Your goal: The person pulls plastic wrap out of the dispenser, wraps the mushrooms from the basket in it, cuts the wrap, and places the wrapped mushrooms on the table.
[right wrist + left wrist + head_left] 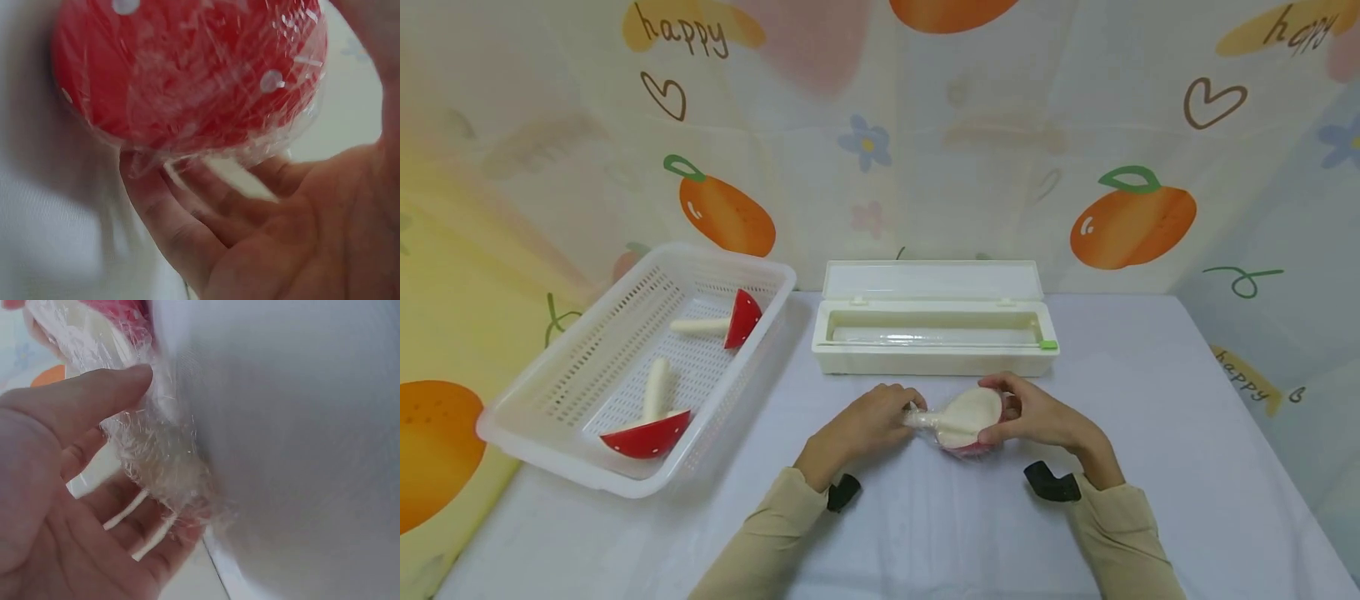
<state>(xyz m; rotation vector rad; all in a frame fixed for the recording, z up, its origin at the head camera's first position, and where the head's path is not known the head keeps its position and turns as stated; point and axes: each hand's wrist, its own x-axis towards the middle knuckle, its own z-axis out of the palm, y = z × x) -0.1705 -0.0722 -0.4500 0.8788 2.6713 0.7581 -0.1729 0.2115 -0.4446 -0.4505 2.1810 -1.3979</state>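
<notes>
A toy mushroom (pixel 967 417) wrapped in clear plastic film is held between both hands above the white table. Its red cap (pixel 187 69) with white dots fills the upper right wrist view, film creased over it. My right hand (pixel 1037 417) grips the cap by its edge, thumb on the near side and fingers on the far side. My left hand (pixel 872 423) pinches the film-covered stem end. Crumpled film (pixel 162 456) bunches between the left thumb and fingers in the left wrist view.
Behind the hands stands a white film dispenser box (pixel 932 361), lid (pixel 932 281) raised, with a green slider (pixel 1048 345). At left, a white perforated basket (pixel 572 333) holds two red-capped toy mushrooms (pixel 646 437). A printed cloth (pixel 970 167) hangs behind the table.
</notes>
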